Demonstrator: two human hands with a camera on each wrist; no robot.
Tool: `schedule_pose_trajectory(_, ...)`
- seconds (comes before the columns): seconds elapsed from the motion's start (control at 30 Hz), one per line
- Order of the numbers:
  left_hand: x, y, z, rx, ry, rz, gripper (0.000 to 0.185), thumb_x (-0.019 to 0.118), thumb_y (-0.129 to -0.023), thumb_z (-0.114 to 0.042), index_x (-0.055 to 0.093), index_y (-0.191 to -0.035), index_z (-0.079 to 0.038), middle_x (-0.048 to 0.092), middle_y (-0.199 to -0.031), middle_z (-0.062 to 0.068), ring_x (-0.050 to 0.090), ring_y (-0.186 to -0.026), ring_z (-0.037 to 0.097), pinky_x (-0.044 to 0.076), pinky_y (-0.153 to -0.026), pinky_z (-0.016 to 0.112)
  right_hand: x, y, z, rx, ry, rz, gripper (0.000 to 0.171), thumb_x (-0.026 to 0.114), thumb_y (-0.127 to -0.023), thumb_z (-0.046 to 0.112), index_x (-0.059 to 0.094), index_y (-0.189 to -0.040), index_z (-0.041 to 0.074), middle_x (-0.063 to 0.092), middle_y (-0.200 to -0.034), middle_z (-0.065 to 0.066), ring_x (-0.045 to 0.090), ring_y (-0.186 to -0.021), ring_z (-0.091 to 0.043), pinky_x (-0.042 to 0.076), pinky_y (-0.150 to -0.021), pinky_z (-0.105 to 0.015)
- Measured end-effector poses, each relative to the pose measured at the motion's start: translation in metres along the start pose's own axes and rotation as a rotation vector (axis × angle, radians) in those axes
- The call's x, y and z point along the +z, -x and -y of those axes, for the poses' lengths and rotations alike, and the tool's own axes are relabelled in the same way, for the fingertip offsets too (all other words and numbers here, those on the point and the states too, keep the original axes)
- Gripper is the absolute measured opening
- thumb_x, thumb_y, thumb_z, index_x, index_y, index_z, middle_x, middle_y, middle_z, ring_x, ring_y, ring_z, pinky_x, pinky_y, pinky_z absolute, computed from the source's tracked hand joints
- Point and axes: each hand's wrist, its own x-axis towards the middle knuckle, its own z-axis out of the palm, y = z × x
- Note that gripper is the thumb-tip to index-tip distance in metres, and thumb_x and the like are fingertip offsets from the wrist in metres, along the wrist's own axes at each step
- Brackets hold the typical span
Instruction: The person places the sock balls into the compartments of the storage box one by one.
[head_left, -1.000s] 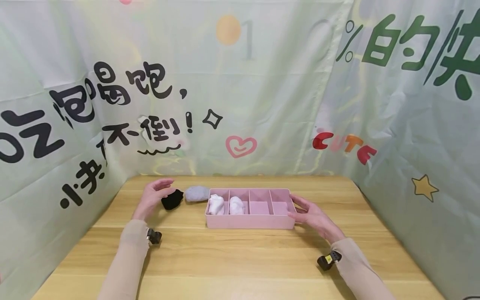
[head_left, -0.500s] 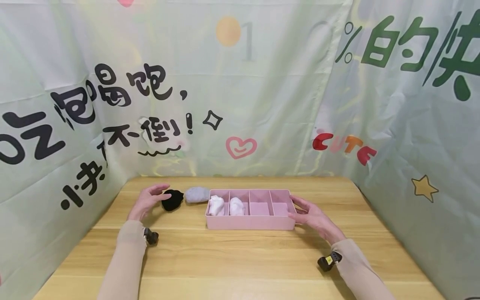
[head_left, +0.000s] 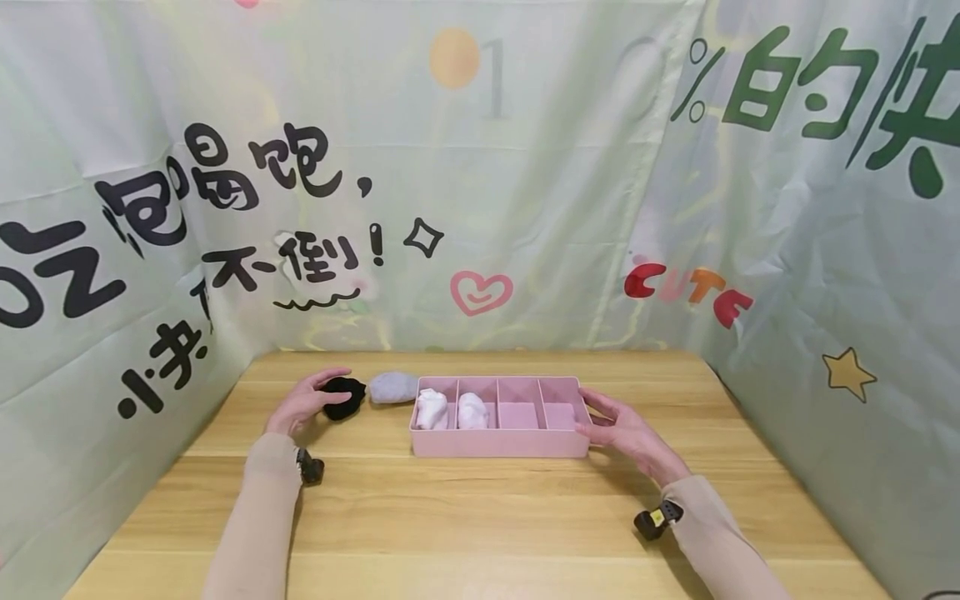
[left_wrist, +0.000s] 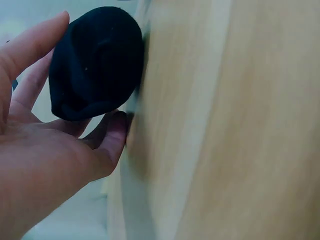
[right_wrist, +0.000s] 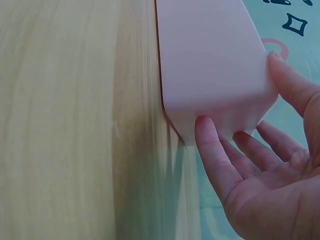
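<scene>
My left hand [head_left: 303, 402] curls round a balled-up black sock [head_left: 342, 400], the thumb on the near side and the fingers behind it. In the left wrist view the black sock [left_wrist: 97, 65] sits between thumb and fingers, right by the tabletop. A pink divided box [head_left: 498, 443] stands at the table's middle. White balled-up socks [head_left: 432, 410] fill part of its two left compartments; the two right ones hold nothing. My right hand [head_left: 626, 432] holds the box's right end, thumb at the near rim [right_wrist: 274, 62] and fingertips on the end wall.
A grey balled-up sock [head_left: 392, 388] lies between the black sock and the box's left end. The wooden table [head_left: 465, 517] meets printed cloth hangings [head_left: 555, 208] at the back and both sides.
My left hand drew back slightly, then came right and closed round the black sock. The right hand and the box stay in place.
</scene>
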Motion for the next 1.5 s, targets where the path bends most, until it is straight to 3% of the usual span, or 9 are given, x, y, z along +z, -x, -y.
schedule_pose_trajectory(0.13, 0.004, 0.002, -0.005, -0.017, -0.011, 0.008, 0.064, 0.071, -0.089, -0.01, 0.041, -0.146, -0.003, 0.038, -0.15, 0.024, 0.048, -0.123, 0.022, 0.045, -0.09, 0.016, 0.0, 0.0, -0.001, -0.002, -0.004, -0.001, 0.08, 0.07, -0.091, 0.015, 0.025, -0.156, 0.009, 0.02, -0.162, -0.017, 0.027, -0.144, -0.043, 0.051, -0.098, -0.042)
schedule_pose_trajectory(0.43, 0.008, 0.006, -0.011, -0.058, -0.206, -0.045, 0.049, 0.077, -0.084, -0.016, 0.052, -0.123, -0.001, 0.051, -0.133, 0.025, 0.05, -0.118, 0.034, 0.041, -0.092, 0.033, 0.0, 0.001, 0.0, 0.0, -0.009, 0.0, 0.08, 0.07, -0.091, 0.015, 0.024, -0.156, 0.008, 0.02, -0.162, -0.017, 0.027, -0.144, -0.043, 0.051, -0.098, -0.042)
schedule_pose_trajectory(0.6, 0.01, 0.007, -0.014, -0.018, -0.265, -0.055, 0.041, 0.081, -0.079, -0.015, 0.054, -0.106, 0.001, 0.057, -0.125, 0.024, 0.052, -0.116, 0.037, 0.044, -0.089, 0.032, 0.002, 0.002, 0.001, 0.005, -0.016, -0.004, 0.078, 0.069, -0.091, 0.013, 0.024, -0.155, 0.007, 0.02, -0.162, -0.018, 0.028, -0.144, -0.043, 0.051, -0.099, -0.042)
schedule_pose_trajectory(0.87, 0.003, 0.008, -0.012, -0.005, -0.312, -0.076, 0.035, 0.082, -0.079, -0.02, 0.056, -0.096, -0.005, 0.056, -0.126, 0.022, 0.051, -0.118, 0.037, 0.042, -0.094, 0.039, 0.003, 0.001, 0.001, -0.007, -0.011, 0.001, 0.079, 0.07, -0.091, 0.013, 0.024, -0.155, 0.006, 0.02, -0.162, -0.019, 0.028, -0.143, -0.043, 0.051, -0.099, -0.041)
schedule_pose_trajectory(1.2, 0.002, 0.008, -0.018, 0.032, -0.266, -0.131, 0.041, 0.081, -0.081, -0.026, 0.059, -0.105, -0.001, 0.055, -0.132, 0.025, 0.047, -0.127, 0.037, 0.042, -0.093, 0.031, 0.002, 0.0, 0.002, -0.002, -0.005, -0.002, 0.079, 0.07, -0.091, 0.013, 0.026, -0.155, 0.006, 0.022, -0.161, -0.018, 0.029, -0.143, -0.043, 0.051, -0.098, -0.041)
schedule_pose_trajectory(1.37, 0.008, 0.01, -0.026, 0.056, -0.226, -0.16, 0.04, 0.08, -0.082, -0.023, 0.059, -0.107, -0.001, 0.056, -0.133, 0.023, 0.048, -0.125, 0.034, 0.048, -0.08, 0.025, 0.003, -0.001, 0.003, 0.009, -0.012, -0.001, 0.078, 0.07, -0.091, 0.012, 0.026, -0.155, 0.007, 0.022, -0.161, -0.018, 0.029, -0.143, -0.043, 0.052, -0.096, -0.04)
schedule_pose_trajectory(1.5, 0.017, 0.008, -0.031, 0.1, -0.183, -0.191, 0.042, 0.081, -0.081, -0.024, 0.061, -0.108, 0.0, 0.059, -0.128, 0.02, 0.05, -0.123, 0.032, 0.047, -0.08, 0.02, 0.003, -0.001, 0.002, 0.012, -0.019, -0.004, 0.079, 0.07, -0.091, 0.012, 0.025, -0.155, 0.007, 0.022, -0.161, -0.018, 0.029, -0.143, -0.043, 0.053, -0.096, -0.04)
